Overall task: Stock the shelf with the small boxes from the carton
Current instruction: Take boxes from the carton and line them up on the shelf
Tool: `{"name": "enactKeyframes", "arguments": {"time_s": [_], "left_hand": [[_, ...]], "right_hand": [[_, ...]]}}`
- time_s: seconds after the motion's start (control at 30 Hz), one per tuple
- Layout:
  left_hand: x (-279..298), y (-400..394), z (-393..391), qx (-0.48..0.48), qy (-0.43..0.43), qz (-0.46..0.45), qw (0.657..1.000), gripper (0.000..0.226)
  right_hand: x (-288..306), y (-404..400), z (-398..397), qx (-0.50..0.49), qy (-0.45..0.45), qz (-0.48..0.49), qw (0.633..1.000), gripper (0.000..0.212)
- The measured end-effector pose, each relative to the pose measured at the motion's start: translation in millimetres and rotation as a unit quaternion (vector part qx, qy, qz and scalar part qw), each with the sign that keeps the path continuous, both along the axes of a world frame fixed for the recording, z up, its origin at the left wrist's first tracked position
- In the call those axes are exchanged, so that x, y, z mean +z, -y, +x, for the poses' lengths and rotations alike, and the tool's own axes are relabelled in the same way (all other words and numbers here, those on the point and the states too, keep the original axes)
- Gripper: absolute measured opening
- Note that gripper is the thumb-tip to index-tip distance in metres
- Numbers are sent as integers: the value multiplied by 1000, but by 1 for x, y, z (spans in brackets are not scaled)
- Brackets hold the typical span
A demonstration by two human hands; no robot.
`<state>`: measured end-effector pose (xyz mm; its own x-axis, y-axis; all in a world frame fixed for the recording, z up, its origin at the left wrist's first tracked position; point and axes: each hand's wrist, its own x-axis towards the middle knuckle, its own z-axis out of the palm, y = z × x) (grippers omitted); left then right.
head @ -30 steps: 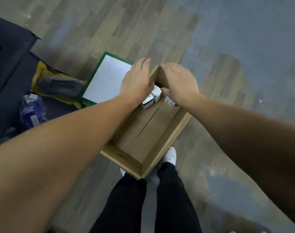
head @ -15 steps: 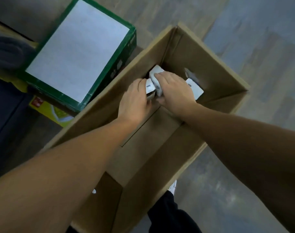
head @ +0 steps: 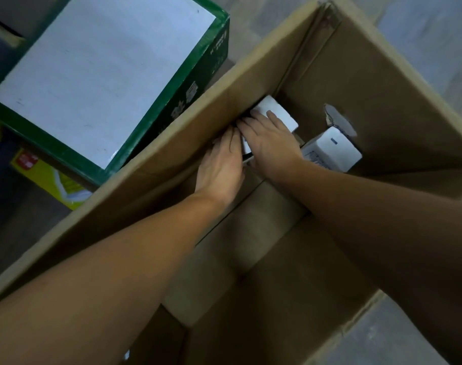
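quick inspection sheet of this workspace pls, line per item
surface: grey wood-look floor
job's things: open carton on the floor; small white boxes in its far corner, one under the fingers, one lying apart
clutter: green box, yellow pack beside the carton
grippers: left hand and right hand down among the boxes; grip hidden
cables: nothing seen
surroundings: no shelf in view

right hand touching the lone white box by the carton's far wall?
Apart. The head view shows bare carton floor between the right hand and that white box; the hand lies on another white box instead.
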<state>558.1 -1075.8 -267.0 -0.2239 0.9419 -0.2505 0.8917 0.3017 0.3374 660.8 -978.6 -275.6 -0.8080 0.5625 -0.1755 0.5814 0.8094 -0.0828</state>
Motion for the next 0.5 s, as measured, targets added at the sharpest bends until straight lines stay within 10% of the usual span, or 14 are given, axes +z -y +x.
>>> {"name": "enactKeyframes", "arguments": {"time_s": [0.2, 0.5], "left_hand": [[-10, -2, -2, 0, -7, 17, 1000, 81], [89, 10, -4, -28, -27, 8, 999, 78]], "right_hand": [[-10, -7, -5, -17, 9, 12, 1000, 43], [106, 28, 22, -105, -39, -156, 981, 59]]}}
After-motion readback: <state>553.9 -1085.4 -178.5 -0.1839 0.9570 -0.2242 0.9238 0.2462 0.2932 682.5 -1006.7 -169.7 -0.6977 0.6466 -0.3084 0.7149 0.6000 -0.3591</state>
